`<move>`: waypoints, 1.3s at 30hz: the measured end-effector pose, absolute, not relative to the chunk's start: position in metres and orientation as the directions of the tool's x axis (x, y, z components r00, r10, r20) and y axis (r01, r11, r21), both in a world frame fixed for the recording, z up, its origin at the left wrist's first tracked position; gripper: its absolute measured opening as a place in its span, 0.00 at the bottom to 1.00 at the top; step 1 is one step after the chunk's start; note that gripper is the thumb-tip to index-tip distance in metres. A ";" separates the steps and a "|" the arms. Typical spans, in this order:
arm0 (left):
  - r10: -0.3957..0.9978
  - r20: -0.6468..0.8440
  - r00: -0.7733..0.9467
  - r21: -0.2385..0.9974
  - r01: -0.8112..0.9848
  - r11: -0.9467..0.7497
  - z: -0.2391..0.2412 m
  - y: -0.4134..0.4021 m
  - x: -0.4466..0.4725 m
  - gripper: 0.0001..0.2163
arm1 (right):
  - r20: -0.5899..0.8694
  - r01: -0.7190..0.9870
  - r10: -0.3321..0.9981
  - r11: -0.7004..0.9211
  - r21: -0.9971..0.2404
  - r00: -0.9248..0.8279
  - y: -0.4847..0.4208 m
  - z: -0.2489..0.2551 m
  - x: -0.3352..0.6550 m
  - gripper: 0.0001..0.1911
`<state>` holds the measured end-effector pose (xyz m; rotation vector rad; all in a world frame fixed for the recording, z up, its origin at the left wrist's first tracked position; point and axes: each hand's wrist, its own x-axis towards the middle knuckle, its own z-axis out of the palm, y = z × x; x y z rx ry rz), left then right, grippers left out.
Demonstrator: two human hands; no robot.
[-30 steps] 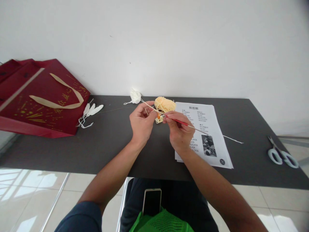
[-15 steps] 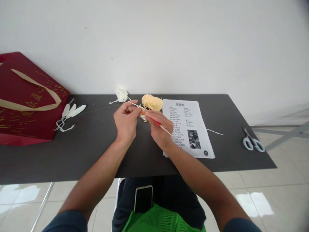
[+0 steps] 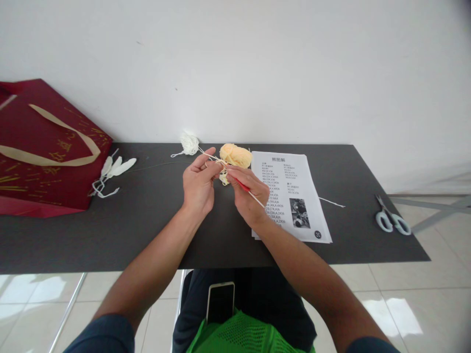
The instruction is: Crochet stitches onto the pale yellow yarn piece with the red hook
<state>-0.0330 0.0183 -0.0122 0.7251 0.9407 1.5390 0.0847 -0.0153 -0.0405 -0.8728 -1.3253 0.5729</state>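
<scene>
My left hand (image 3: 199, 184) pinches a small piece of pale crochet work (image 3: 223, 177), with a strand of yarn (image 3: 208, 155) running over its raised index finger. In my right hand (image 3: 250, 192) is a crochet hook (image 3: 242, 185) with a red grip and a pale shaft end; its tip meets the work between both hands, where fingers hide most stitches. Just behind the hands lies a peach-yellow ball of yarn (image 3: 236, 156). A white ball of yarn (image 3: 190, 144) rests against the wall to its left.
Printed sheets (image 3: 307, 196) lie right of my hands. Scissors (image 3: 392, 216) are near the table's right edge. At left stand a dark red gift bag (image 3: 47, 147) and white crocheted pieces (image 3: 117, 167) with yarn tails. A phone (image 3: 220, 301) rests on my lap.
The whole view has shifted slightly, so everything appears a little farther right. My fingers and the hook have moved slightly at the work; both hands keep their hold.
</scene>
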 end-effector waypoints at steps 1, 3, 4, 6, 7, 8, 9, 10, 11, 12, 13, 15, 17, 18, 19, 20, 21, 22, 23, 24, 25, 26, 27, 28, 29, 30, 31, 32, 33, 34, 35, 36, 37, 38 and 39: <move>0.977 -0.022 -0.212 0.882 -0.464 -0.081 -0.012 0.017 -0.032 0.21 | 0.586 0.117 0.788 0.574 -0.810 0.191 -0.016 -0.040 0.084 0.13; 0.968 0.022 -0.252 0.897 -0.422 -0.130 -0.013 0.016 -0.030 0.20 | 0.587 0.112 0.785 0.577 -0.809 0.197 -0.016 -0.040 0.084 0.14; 0.964 0.039 -0.262 0.902 -0.407 -0.147 -0.013 0.015 -0.030 0.19 | 0.587 0.109 0.785 0.578 -0.809 0.196 -0.016 -0.040 0.083 0.14; 0.960 0.066 -0.273 0.905 -0.388 -0.173 -0.014 0.015 -0.029 0.19 | 0.586 0.098 0.787 0.579 -0.809 0.191 -0.016 -0.039 0.083 0.15; 0.957 0.078 -0.281 0.905 -0.382 -0.186 -0.015 0.015 -0.029 0.20 | 0.584 0.090 0.790 0.578 -0.811 0.190 -0.016 -0.039 0.083 0.15; 0.953 0.088 -0.290 0.906 -0.375 -0.198 -0.015 0.015 -0.029 0.20 | 0.578 0.081 0.793 0.574 -0.815 0.192 -0.016 -0.039 0.083 0.14; 0.950 0.094 -0.297 0.906 -0.369 -0.205 -0.015 0.015 -0.029 0.21 | 0.569 0.072 0.798 0.567 -0.821 0.198 -0.016 -0.038 0.083 0.14; 0.948 0.095 -0.304 0.908 -0.363 -0.207 -0.015 0.015 -0.029 0.22 | 0.558 0.062 0.804 0.559 -0.827 0.206 -0.016 -0.038 0.083 0.14; 0.947 0.096 -0.305 0.912 -0.355 -0.207 -0.015 0.014 -0.028 0.22 | 0.547 0.050 0.808 0.551 -0.833 0.217 -0.016 -0.037 0.082 0.13; 0.947 0.097 -0.306 0.916 -0.345 -0.206 -0.015 0.014 -0.028 0.23 | 0.536 0.037 0.812 0.543 -0.839 0.229 -0.016 -0.036 0.082 0.12; 0.947 0.099 -0.307 0.919 -0.336 -0.205 -0.014 0.013 -0.028 0.23 | 0.526 0.026 0.816 0.537 -0.843 0.240 -0.016 -0.036 0.082 0.12; 0.946 0.104 -0.307 0.921 -0.330 -0.209 -0.013 0.012 -0.028 0.24 | 0.520 0.016 0.815 0.534 -0.845 0.255 -0.016 -0.035 0.082 0.11; 0.949 0.095 -0.299 0.910 -0.361 -0.204 -0.012 0.012 -0.028 0.24 | 0.531 0.036 0.809 0.540 -0.841 0.253 -0.016 -0.035 0.082 0.12; 0.954 0.077 -0.288 0.900 -0.391 -0.191 -0.012 0.013 -0.028 0.24 | 0.542 0.050 0.804 0.548 -0.835 0.245 -0.017 -0.036 0.082 0.12; 0.962 0.050 -0.269 0.888 -0.429 -0.166 -0.011 0.013 -0.028 0.24 | 0.556 0.062 0.798 0.558 -0.827 0.234 -0.017 -0.036 0.082 0.13; 0.970 0.018 -0.240 0.873 -0.469 -0.132 -0.010 0.014 -0.029 0.24 | 0.569 0.070 0.791 0.570 -0.819 0.225 -0.016 -0.037 0.082 0.14; 0.979 -0.015 -0.204 0.855 -0.510 -0.093 -0.009 0.014 -0.030 0.24 | 0.582 0.073 0.784 0.582 -0.810 0.218 -0.016 -0.037 0.082 0.15; 0.986 -0.044 -0.163 0.835 -0.547 -0.053 -0.008 0.015 -0.031 0.23 | 0.595 0.072 0.775 0.595 -0.801 0.214 -0.016 -0.037 0.082 0.16; 0.990 -0.068 -0.120 0.815 -0.579 -0.014 -0.007 0.016 -0.032 0.23 | 0.605 0.067 0.767 0.606 -0.792 0.213 -0.016 -0.038 0.082 0.16; 0.993 -0.087 -0.079 0.795 -0.606 0.021 -0.006 0.016 -0.033 0.23 | 0.608 0.057 0.764 0.612 -0.789 0.216 -0.016 -0.038 0.083 0.15; 0.994 -0.100 -0.044 0.776 -0.629 0.050 -0.005 0.017 -0.034 0.23 | 0.600 0.040 0.770 0.608 -0.793 0.218 -0.016 -0.037 0.082 0.15; 0.994 -0.107 -0.018 0.759 -0.647 0.070 -0.005 0.017 -0.036 0.23 | 0.582 0.018 0.782 0.594 -0.804 0.222 -0.015 -0.037 0.082 0.14; 0.994 -0.109 0.001 0.748 -0.659 0.083 -0.004 0.018 -0.037 0.23 | 0.551 -0.010 0.803 0.567 -0.823 0.228 -0.015 -0.037 0.082 0.12; 0.994 -0.105 0.014 0.741 -0.666 0.088 -0.004 0.018 -0.037 0.23 | 0.506 -0.047 0.830 0.530 -0.847 0.236 -0.014 -0.036 0.082 0.11; 0.995 -0.097 0.023 0.738 -0.669 0.087 -0.003 0.018 -0.038 0.24 | 0.453 -0.095 0.858 0.486 -0.869 0.243 -0.013 -0.036 0.081 0.10; 0.996 -0.087 0.028 0.740 -0.668 0.083 -0.003 0.018 -0.038 0.24 | 0.398 -0.154 0.883 0.442 -0.884 0.250 -0.011 -0.035 0.081 0.10; 0.997 -0.077 0.031 0.744 -0.663 0.078 -0.003 0.019 -0.039 0.25 | 0.348 -0.219 0.903 0.404 -0.888 0.252 -0.010 -0.034 0.081 0.09; 0.997 -0.069 0.030 0.751 -0.657 0.071 -0.004 0.019 -0.039 0.25 | 0.308 -0.286 0.918 0.373 -0.883 0.249 -0.008 -0.034 0.081 0.09; 0.998 -0.062 0.027 0.758 -0.649 0.065 -0.004 0.019 -0.039 0.25 | 0.278 -0.348 0.930 0.350 -0.869 0.240 -0.006 -0.033 0.081 0.08; 0.998 -0.057 0.023 0.765 -0.641 0.059 -0.004 0.019 -0.039 0.26 | 0.261 -0.400 0.937 0.336 -0.853 0.231 -0.004 -0.032 0.082 0.07; 0.998 -0.053 0.021 0.772 -0.634 0.054 -0.004 0.019 -0.039 0.26 | 0.252 -0.440 0.942 0.327 -0.836 0.222 -0.002 -0.030 0.083 0.07; 0.999 -0.049 0.023 0.777 -0.627 0.053 -0.004 0.019 -0.039 0.25 | 0.246 -0.468 0.945 0.321 -0.823 0.215 -0.001 -0.028 0.084 0.06; 0.998 -0.047 0.031 0.783 -0.619 0.056 -0.004 0.019 -0.039 0.25 | 0.243 -0.485 0.947 0.316 -0.816 0.209 0.000 -0.026 0.086 0.06; 0.998 -0.045 0.039 0.789 -0.612 0.059 -0.003 0.019 -0.039 0.25 | 0.240 -0.493 0.949 0.313 -0.812 0.206 0.001 -0.025 0.087 0.05; 0.998 -0.042 0.046 0.796 -0.602 0.061 -0.003 0.019 -0.038 0.25 | 0.241 -0.494 0.949 0.312 -0.812 0.203 0.001 -0.023 0.089 0.05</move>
